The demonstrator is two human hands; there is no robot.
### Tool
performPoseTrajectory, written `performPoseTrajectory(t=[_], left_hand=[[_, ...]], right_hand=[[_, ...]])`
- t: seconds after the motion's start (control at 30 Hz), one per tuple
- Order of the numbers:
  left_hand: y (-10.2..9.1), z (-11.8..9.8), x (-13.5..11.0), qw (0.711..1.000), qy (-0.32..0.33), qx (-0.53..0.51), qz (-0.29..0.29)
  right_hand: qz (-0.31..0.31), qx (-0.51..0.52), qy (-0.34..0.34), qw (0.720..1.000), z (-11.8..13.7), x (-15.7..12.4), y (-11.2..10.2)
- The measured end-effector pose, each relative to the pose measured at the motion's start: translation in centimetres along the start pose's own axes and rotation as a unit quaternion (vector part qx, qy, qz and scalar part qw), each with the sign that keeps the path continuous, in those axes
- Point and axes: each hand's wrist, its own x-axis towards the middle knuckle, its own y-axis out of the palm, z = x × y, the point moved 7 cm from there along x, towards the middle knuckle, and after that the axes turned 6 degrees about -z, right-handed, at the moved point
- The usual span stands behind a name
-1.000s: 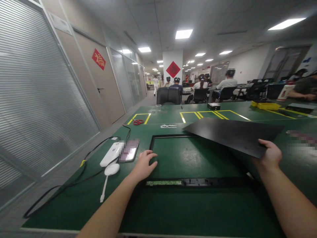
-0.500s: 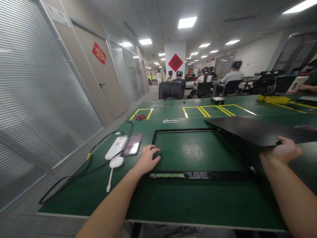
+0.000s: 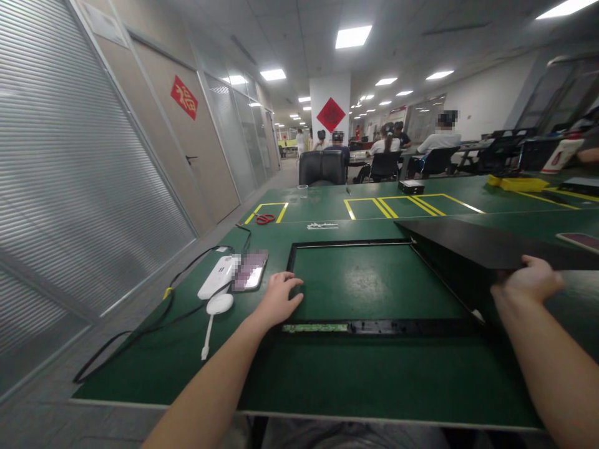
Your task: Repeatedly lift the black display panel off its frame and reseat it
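My left hand (image 3: 279,300) rests over the left side of a black rectangular frame (image 3: 412,327) lying on the green table, its fingers and thumb curled about that bar. A green circuit board (image 3: 316,328) sits in the frame's near bar. On the right, my right hand (image 3: 536,280) grips the edge of a large thin black panel (image 3: 491,240). The panel is tilted up above the frame's right side, and its underside is dark. Whether the panel still touches the frame's right bar cannot be made out.
Left of the frame lie a phone (image 3: 255,274), a white box-like device (image 3: 216,280), a white round adapter (image 3: 219,304) and a black cable (image 3: 135,333). Red scissors (image 3: 266,219) and small white pieces (image 3: 322,226) are farther back. Another phone (image 3: 580,241) lies at right. People sit beyond.
The black panel has shifted slightly to the right in my right hand, showing more of the phone behind it. My left hand keeps its place on the frame.
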Motion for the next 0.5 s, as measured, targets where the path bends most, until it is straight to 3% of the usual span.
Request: performPoseTrajectory(t=[0.23,0.5], left_hand=[[0.2,-0.3,-0.1,1.000,0.012,0.005,0.007],[0.2,-0.2,-0.2,1.000,0.025,0.004,0.000]], right_hand=[[0.032,-0.011,0.008,0.999,-0.4,-1.8,0.7],[0.027,-0.053,0.060,0.996,-1.1,-1.0,0.2]])
